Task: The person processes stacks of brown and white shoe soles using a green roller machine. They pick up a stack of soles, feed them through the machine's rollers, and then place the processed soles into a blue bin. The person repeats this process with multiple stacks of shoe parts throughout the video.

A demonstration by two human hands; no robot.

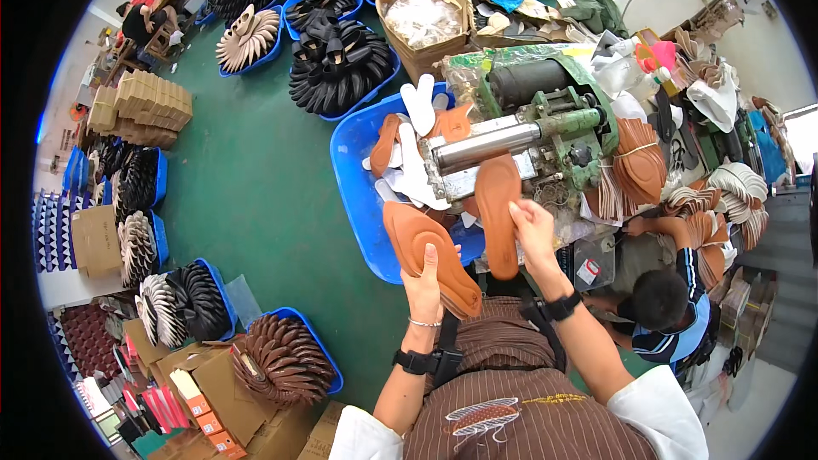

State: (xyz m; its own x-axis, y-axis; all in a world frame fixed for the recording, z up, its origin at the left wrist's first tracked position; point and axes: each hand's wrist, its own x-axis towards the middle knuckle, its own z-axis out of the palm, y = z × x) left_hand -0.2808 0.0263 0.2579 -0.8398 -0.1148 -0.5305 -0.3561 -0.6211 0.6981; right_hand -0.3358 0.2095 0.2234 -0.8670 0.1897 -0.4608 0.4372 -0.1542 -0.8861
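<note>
My left hand (423, 281) is closed round a small stack of tan-brown shoe insoles (407, 230), thumb on the top one, toward the front of the blue tub. Just to the right, my right hand (533, 234) pinches one brown insole (498, 192) by its edge and holds it upright. Beyond both hands stands a green roller machine (558, 123) with a shiny metal roller (486, 146). Below its left side, the blue tub (348, 179) holds white insole pieces (413, 162) and a few brown ones (385, 145).
Tied brown insoles (639, 162) lie right of the machine. A co-worker in a blue shirt (700, 324) sits close on my right. Blue bins of black shoe parts (336, 64) and brown ones (285, 358) stand on the green floor (247, 162). A carton (426, 55) stands behind the tub.
</note>
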